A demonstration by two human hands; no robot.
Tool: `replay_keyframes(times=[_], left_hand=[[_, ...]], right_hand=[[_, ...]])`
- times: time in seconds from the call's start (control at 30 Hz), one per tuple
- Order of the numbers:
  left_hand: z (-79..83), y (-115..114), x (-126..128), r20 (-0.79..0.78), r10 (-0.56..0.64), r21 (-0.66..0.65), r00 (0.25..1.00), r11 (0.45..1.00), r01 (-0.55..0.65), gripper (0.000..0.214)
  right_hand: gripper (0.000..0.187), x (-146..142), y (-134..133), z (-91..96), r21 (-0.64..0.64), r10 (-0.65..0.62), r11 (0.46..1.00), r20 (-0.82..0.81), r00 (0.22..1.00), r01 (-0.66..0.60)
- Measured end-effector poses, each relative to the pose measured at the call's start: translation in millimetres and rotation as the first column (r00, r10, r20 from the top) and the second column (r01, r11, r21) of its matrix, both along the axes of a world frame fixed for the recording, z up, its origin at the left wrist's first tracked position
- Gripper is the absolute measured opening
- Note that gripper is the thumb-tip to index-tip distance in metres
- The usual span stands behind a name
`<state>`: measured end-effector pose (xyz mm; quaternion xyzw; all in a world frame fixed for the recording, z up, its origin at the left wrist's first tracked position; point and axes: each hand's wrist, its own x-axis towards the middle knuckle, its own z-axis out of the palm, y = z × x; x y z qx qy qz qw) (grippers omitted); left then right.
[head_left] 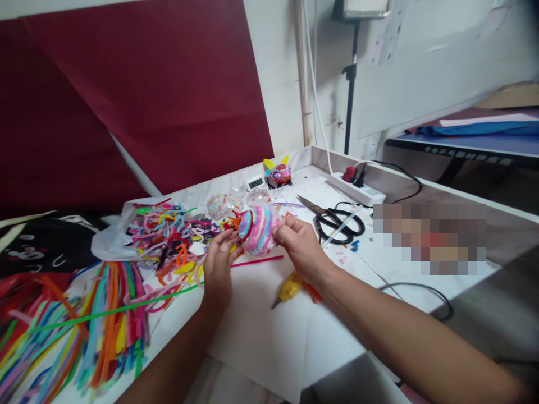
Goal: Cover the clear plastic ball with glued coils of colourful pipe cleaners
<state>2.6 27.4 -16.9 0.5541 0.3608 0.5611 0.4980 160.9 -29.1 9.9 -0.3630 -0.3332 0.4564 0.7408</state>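
A ball wrapped in striped pipe cleaners (261, 229), pink, blue, purple and red, is held above the white tabletop. My right hand (298, 240) pinches its right side between thumb and fingers. On its other side, my left hand (219, 255) has its fingers curled against the ball, near an orange tuft. Below the right hand lies a yellow glue gun (290, 287), its nozzle pointing down and left. One magenta pipe cleaner (257, 261) lies on the table under the ball.
Black-handled scissors (337, 220) and a white power strip (357, 188) lie to the right. Pipe cleaner bundles (113, 325) and a plastic bag of scraps (112, 238) fill the left. Behind stand a small timer (255, 183), clear balls (223, 205) and a yellow-horned figure (278, 173).
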Motion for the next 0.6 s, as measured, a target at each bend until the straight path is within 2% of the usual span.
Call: replay_keyframes(times=[0.17, 0.27, 0.4, 0.6], left_hand=[[12.1, -8.4, 2.1, 0.001, -0.171, 0.001, 0.985, 0.985, 0.171, 0.056], [12.8, -14.0, 1.7, -0.081, -0.215, 0.09, 0.973, 0.971, 0.222, 0.069], [6.9, -16.2, -0.2, -0.167, -0.176, 0.193, 0.97, 0.959, 0.207, 0.074], [3.2, -19.4, 0.5, -0.239, -0.079, 0.264, 0.968, 0.954, 0.143, 0.063]], right_hand=[[0.004, -10.9, -7.2, -2.7, 0.028, 0.045, 0.998, 0.183, 0.982, -0.051], [0.003, -17.5, -11.5, -6.9, 0.041, 0.039, 0.998, 0.288, 0.957, -0.053], [0.005, -22.2, -17.9, -8.3, 0.058, 0.024, 0.997, 0.411, 0.911, -0.052], [0.013, -24.3, -21.8, -8.5, 0.16, -0.075, 0.987, 0.569, 0.819, -0.021]])
